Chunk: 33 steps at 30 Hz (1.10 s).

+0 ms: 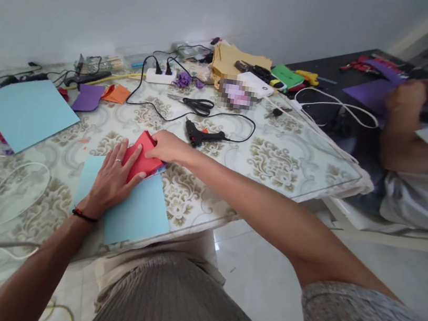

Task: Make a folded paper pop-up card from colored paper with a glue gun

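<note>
A piece of folded red paper (150, 166) lies over a light blue sheet (138, 216) near the table's front edge. My left hand (114, 175), wearing a ring and a dark wrist cord, rests flat on the red paper with its fingers spread. At the far right corner of that paper, my right hand (168, 146) is closed on its edge; some fingertips are hidden. A sliver of blue and purple shows under the red paper's right side. Just beyond my right hand lies a black glue gun (202, 134) with its cord.
Black-handled scissors (198, 105) lie behind the glue gun. Another light blue sheet (31, 113) is at the left, near purple (88, 98) and orange paper (116, 93). A white power strip (161, 76) stands at the back. At right, another person's hands (408, 100) handle purple paper.
</note>
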Tool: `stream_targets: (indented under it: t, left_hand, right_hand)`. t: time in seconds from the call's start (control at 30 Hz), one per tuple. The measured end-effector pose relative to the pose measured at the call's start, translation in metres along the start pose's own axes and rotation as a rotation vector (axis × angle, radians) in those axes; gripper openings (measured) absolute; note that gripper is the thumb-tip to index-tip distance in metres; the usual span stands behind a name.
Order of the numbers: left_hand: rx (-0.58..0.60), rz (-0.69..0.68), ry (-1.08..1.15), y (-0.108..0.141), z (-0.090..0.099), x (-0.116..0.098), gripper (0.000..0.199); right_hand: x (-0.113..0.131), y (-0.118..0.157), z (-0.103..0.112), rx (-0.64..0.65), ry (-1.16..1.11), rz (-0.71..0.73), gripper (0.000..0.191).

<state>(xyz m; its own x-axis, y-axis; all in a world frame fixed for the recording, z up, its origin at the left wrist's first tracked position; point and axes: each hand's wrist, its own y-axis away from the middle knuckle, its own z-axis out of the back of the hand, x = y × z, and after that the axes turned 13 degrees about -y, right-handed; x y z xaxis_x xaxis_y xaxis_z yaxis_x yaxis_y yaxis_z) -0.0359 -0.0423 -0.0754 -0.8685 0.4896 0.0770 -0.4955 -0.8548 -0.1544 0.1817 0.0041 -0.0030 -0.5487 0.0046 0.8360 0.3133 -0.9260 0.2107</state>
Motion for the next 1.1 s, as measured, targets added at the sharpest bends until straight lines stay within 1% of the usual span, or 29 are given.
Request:
stream_targets:
  t: [0.1,0.2,0.4,0.5,0.6,0.67,0.77,0.87,0.97,1.1]
  left_hand:
    - [-0.013,0.009,-0.019,0.0,0.001,-0.002,0.081]
    - [-0.02,0.008,-0.035,-0.001,0.003,-0.004,0.08]
    - [0.022,-0.007,-0.041,-0.001,0.007,-0.005,0.075]
    - [0.037,-0.01,-0.069,-0.003,0.009,-0.005,0.075]
    - [0.05,-0.027,-0.104,-0.005,0.01,-0.006,0.076]
    - [0.035,-0.06,-0.121,-0.007,0.01,-0.007,0.077]
    - [-0.002,-0.114,-0.114,-0.007,0.008,-0.008,0.077]
    - [-0.031,-0.122,-0.078,-0.006,0.005,-0.008,0.074]
    - [-0.049,-0.113,-0.059,-0.004,0.003,-0.009,0.07]
    - [-0.044,-0.105,-0.063,-0.004,0.003,-0.01,0.064]
  right_hand:
    - [0.004,0.001,-0.002,-0.017,0.1,0.003,0.016]
    - [0.004,0.001,-0.005,-0.042,0.176,0.014,0.025]
    - [-0.009,-0.003,-0.009,-0.091,0.238,0.051,0.04]
    - [-0.016,-0.006,-0.01,-0.108,0.244,0.061,0.044]
    - [-0.02,-0.008,-0.01,-0.12,0.237,0.071,0.044]
    - [-0.021,-0.007,-0.01,-0.128,0.223,0.081,0.042]
    - [-0.023,-0.006,-0.006,-0.133,0.191,0.091,0.029]
    - [-0.027,-0.005,0.0,-0.129,0.142,0.093,0.019]
    - [-0.032,-0.005,0.003,-0.13,0.085,0.083,0.02]
    - [-0.039,-0.006,0.0,-0.148,0.03,0.077,0.02]
